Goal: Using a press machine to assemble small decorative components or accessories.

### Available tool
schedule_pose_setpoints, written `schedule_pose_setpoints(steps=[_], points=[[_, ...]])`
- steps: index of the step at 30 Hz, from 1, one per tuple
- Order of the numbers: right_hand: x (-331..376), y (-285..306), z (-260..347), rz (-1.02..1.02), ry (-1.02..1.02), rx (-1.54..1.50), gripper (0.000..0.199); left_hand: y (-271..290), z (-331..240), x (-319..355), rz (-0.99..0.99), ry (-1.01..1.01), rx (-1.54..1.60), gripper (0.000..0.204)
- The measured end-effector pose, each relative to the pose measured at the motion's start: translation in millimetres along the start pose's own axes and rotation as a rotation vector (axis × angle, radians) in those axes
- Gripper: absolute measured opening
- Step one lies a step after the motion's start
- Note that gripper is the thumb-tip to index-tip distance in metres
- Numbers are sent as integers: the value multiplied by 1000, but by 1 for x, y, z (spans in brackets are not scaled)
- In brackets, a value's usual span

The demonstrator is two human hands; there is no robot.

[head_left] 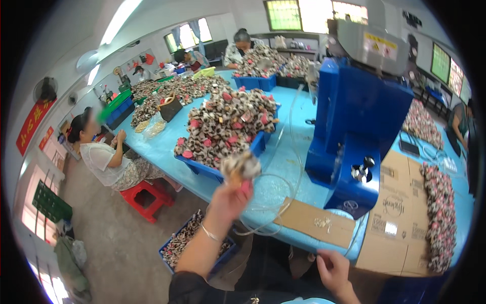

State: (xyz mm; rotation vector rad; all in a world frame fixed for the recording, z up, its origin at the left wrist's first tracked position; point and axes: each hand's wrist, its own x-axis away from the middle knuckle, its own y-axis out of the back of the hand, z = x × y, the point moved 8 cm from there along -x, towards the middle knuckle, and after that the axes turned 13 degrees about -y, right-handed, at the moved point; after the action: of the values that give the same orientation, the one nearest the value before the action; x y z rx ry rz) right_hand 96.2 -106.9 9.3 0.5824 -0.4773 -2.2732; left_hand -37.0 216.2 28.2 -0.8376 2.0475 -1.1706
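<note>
Raised in front of the heaped tub, my left hand (230, 202) is closed on a small plush piece (242, 166), fluffy in brown and white with a pink part, blurred by motion. Behind it a blue tub (200, 169) overflows with similar plush pieces (228, 119). My right hand (334, 271) is low by the table's front edge, its fingers loosely curled and apart, with nothing seen in them. Beyond that hand stands a blue machine (349, 116) with a small metal fitting (360, 173) on its lower front.
A cardboard strip (316, 223) with small pale bits lies before the machine; clear tubing (291, 187) curls nearby. To the right, plush pieces stand in rows (439, 218) on flattened cardboard (392, 213). A filled tub (169, 253) sits on the floor. A person (109, 157) sits at left; others work farther back.
</note>
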Motion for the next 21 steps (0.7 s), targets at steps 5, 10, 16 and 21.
schedule_pose_setpoints(steps=[5, 10, 16, 21], points=[[-20, -43, 8, 171, -410, -594, 12, 7, 118, 113, -93, 281, 306, 47], [-27, -61, 7, 296, -631, -850, 27, -1, 141, 137, -6, -39, -390, 35], [-9, -48, -25, 108, -654, -884, 20, -43, 132, 149, 513, -602, -1435, 21], [-9, -14, -31, 217, -429, -727, 20, -45, 142, 138, 823, -306, -1343, 33]])
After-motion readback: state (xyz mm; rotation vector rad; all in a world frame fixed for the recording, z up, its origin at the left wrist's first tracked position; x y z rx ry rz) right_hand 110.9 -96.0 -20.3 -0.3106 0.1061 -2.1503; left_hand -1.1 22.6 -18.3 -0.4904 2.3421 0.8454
